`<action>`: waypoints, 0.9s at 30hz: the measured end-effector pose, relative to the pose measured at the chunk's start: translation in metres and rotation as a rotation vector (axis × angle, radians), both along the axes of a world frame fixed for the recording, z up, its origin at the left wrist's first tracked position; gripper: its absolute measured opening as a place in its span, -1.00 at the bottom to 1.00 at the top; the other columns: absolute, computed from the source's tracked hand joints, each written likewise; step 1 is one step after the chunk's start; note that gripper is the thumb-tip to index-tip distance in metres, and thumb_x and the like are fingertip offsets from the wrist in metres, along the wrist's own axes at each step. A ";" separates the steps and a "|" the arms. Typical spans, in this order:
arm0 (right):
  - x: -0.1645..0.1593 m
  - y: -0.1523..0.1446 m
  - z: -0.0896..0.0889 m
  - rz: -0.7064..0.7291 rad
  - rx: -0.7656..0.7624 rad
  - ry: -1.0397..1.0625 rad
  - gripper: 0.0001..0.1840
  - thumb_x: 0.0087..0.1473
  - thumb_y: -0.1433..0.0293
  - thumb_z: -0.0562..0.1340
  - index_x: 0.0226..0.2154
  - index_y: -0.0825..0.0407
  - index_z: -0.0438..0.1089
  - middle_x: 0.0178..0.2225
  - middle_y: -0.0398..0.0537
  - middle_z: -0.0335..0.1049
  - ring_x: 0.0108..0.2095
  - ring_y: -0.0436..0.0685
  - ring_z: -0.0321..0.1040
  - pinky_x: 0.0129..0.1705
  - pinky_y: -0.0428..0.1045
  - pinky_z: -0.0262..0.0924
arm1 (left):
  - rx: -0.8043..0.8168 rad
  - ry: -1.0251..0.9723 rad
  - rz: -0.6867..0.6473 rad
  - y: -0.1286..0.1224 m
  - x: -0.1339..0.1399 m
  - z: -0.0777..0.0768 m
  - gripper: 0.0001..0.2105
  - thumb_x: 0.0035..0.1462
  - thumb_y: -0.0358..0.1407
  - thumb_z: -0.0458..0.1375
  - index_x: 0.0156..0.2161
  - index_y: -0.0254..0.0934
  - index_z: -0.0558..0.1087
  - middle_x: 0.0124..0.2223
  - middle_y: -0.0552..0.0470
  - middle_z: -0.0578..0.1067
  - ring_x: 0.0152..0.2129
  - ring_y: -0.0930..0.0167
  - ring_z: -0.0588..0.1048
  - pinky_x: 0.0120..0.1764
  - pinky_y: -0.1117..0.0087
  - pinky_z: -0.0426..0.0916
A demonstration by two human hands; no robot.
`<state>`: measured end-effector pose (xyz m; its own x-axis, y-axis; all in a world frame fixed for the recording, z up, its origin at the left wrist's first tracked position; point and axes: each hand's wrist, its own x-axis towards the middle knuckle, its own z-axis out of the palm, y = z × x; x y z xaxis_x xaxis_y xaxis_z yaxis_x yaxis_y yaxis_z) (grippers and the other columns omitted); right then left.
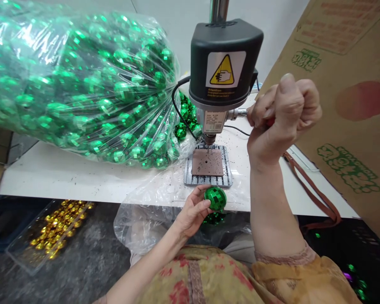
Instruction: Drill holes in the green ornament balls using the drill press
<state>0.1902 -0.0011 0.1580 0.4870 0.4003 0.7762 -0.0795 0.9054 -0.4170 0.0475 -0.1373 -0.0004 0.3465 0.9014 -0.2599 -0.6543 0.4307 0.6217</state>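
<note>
Between the thumb and fingers of my left hand (193, 211) is a green mirrored ball ornament (215, 198), held just in front of the table edge. My right hand (285, 109) is closed around the feed handle (240, 112) on the right side of a small bench drill press (224, 63). Its chuck (209, 138) points down at a brown square board (207, 162) with a dark hole in it. That board lies on the slotted metal base (190, 179), strewn with dark shavings. Whatever the right fingers cover on the handle is mostly hidden.
A big clear plastic bag (107, 93) full of green mirrored balls lies on the white table (82, 177) at left. Gold balls (60, 223) sit in a clear bin on the floor. At right stand a cardboard box (345, 118) and a brown strap (316, 194).
</note>
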 end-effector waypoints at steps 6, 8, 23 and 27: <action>0.002 0.002 -0.001 0.034 0.022 0.020 -0.47 0.11 0.15 0.36 -0.61 -0.06 0.05 -0.74 -0.36 -0.15 -0.73 -0.10 -0.10 -0.60 -0.02 -0.22 | -0.013 -0.011 0.007 0.000 0.002 -0.002 -0.48 -0.11 -0.24 0.54 -0.04 -0.24 0.47 -0.12 -0.01 0.60 -0.27 0.32 0.62 -0.15 0.24 0.54; 0.001 0.002 -0.001 0.034 0.024 0.023 -0.46 0.10 0.12 0.36 -0.62 -0.06 0.05 -0.74 -0.36 -0.16 -0.73 -0.09 -0.10 -0.60 -0.02 -0.22 | -0.022 -0.032 -0.003 0.000 0.003 -0.002 -0.51 -0.07 -0.23 0.52 -0.05 -0.24 0.46 -0.13 -0.01 0.61 -0.27 0.31 0.63 -0.09 0.18 0.55; -0.001 -0.001 -0.001 -0.014 -0.012 -0.021 -0.46 0.19 0.19 0.27 -0.60 -0.03 -0.05 -0.73 -0.36 -0.14 -0.72 -0.12 -0.11 -0.55 -0.06 -0.10 | -0.114 -0.080 -0.058 0.006 0.009 0.002 -0.55 0.03 -0.21 0.43 -0.03 -0.23 0.39 -0.11 -0.05 0.65 -0.22 0.12 0.69 -0.03 0.05 0.52; -0.003 -0.002 0.000 -0.005 -0.015 -0.018 -0.50 0.21 0.28 0.23 -0.61 -0.02 -0.05 -0.73 -0.33 -0.12 -0.71 -0.10 -0.13 -0.55 -0.04 -0.11 | -0.116 -0.093 -0.074 0.006 0.011 -0.001 -0.58 0.08 -0.20 0.40 0.00 -0.25 0.41 -0.09 -0.06 0.64 -0.20 0.12 0.69 -0.01 0.06 0.51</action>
<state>0.1875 -0.0032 0.1583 0.4752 0.4101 0.7785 -0.0680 0.8992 -0.4322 0.0589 -0.1310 -0.0010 0.4383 0.8384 -0.3241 -0.6707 0.5451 0.5030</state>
